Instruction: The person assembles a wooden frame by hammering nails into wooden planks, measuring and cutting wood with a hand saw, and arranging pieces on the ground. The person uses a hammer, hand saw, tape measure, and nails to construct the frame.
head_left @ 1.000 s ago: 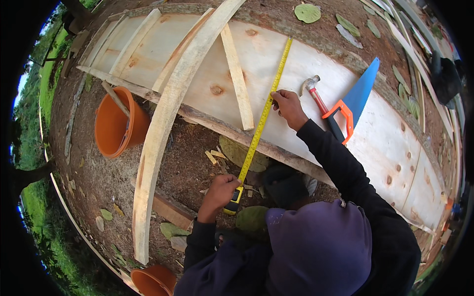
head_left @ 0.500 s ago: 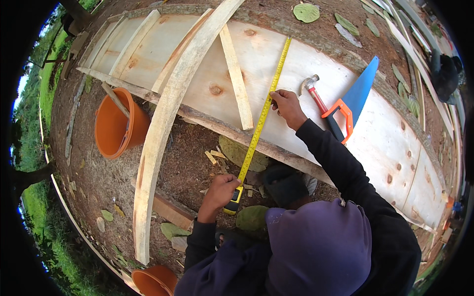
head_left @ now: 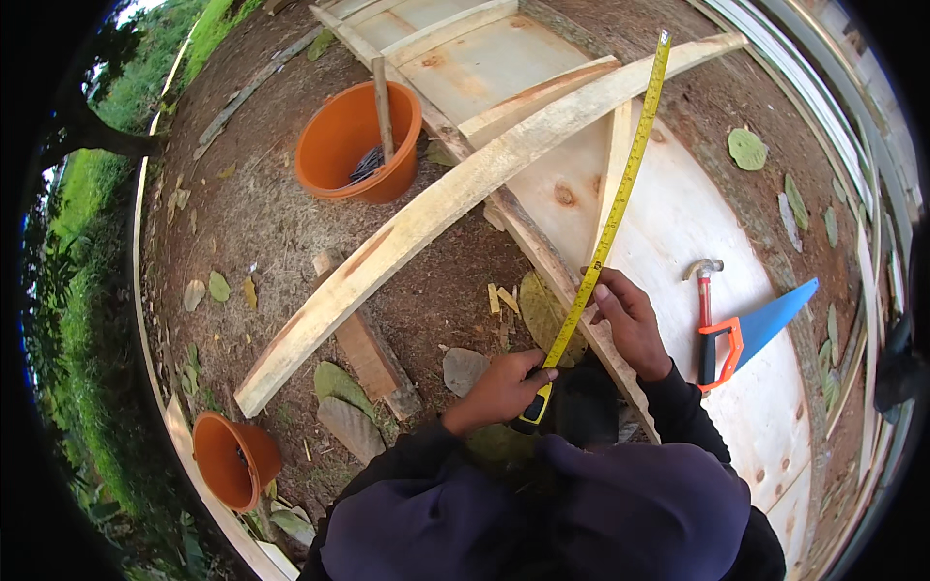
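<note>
My left hand is closed around the black and yellow case of a tape measure, low in the middle of the view. From it the yellow blade runs out far and to the right, passing over a long board and a slat. My right hand pinches the blade partway along, above the near edge of a pale plywood panel. On the panel, right of that hand, lie a claw hammer with a red handle and a blue handsaw with an orange and black grip.
A long pale board slants across the panel's near rail and over the ground. Beneath the blade a slat rests on the plywood. To the left stand an orange bucket holding nails and a stick, a smaller bucket, and a wood block.
The view has turned, shifting the scene. My hands are closer together, and the blade has swung from bare plywood across the slat and long board.
</note>
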`<action>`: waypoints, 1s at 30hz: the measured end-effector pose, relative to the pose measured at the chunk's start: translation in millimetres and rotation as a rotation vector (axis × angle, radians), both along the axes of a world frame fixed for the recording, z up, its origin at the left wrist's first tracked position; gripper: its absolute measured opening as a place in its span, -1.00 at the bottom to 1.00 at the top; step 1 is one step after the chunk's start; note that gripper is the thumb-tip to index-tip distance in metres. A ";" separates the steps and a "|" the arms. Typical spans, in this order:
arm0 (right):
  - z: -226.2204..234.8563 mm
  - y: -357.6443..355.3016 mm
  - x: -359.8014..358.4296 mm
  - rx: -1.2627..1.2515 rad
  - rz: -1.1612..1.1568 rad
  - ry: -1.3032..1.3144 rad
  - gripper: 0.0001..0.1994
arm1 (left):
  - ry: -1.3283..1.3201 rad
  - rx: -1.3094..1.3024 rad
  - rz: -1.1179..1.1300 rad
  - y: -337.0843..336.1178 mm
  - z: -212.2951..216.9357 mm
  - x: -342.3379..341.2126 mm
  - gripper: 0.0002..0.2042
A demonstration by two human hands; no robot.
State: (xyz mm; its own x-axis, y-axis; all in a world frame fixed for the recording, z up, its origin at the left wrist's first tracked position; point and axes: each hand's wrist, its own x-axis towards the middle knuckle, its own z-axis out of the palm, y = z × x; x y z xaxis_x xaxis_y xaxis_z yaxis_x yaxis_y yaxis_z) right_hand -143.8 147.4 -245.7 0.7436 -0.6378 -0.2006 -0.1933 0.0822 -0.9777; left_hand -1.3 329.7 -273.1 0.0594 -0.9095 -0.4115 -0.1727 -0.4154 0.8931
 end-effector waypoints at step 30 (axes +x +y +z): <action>70.1 77.5 142.0 -1.040 0.602 0.047 -0.76 | 1.040 -0.474 1.090 38.8 1.2 36.2 -0.70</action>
State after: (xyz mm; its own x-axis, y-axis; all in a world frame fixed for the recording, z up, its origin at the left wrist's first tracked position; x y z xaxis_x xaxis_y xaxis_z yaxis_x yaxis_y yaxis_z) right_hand -1.7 224.9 -175.6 0.9835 -0.0634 0.1693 0.0331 -0.8577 -0.5130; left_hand 34.9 368.4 -271.9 0.6288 -0.6727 -0.3900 0.7569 0.4145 0.5053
